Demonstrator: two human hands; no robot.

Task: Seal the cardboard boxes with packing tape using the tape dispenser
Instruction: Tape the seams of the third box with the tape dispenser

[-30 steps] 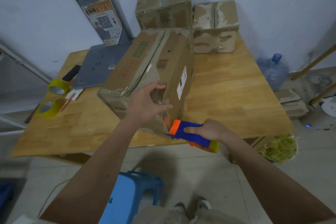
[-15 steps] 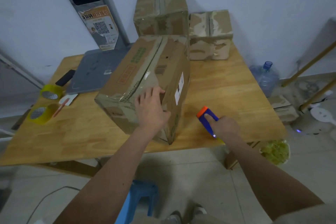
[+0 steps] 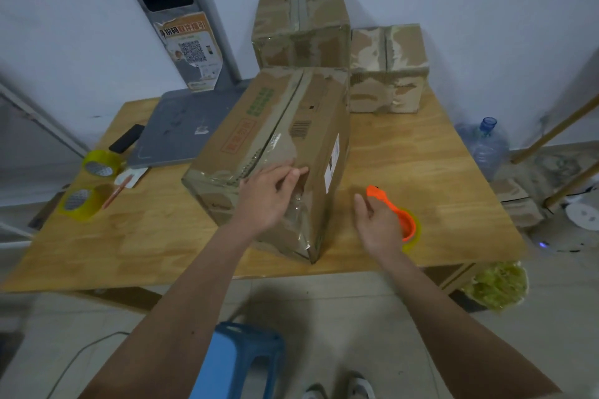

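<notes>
Under the left hand (image 3: 272,194) lies the large cardboard box (image 3: 275,152), its near top edge pressed by flat, spread fingers (image 3: 293,173) that smooth a clear strip of packing tape (image 3: 282,152) along the centre seam and down over the near end. Just to the right of the box, the right hand (image 3: 377,223) hangs loosely open and holds nothing; the orange tape dispenser (image 3: 393,209) rests on the wooden table (image 3: 421,152) right beside that hand's outer edge, and whether the fingers touch it cannot be told.

The step in hand looks like rubbing the laid tape down so it bonds. The next move probably calls for the right hand to grip the dispenser again while the left keeps the box steady or turns it to another seam.

Counted: three cardboard boxes, one under the left hand and two smaller taped ones (image 3: 301,23) (image 3: 387,68) beyond it against the wall. One dispenser. Two spare yellow tape rolls (image 3: 100,163) (image 3: 79,202) sit well to the left of the left hand, with a dark phone (image 3: 126,138) and a grey laptop (image 3: 181,126) near them.
</notes>
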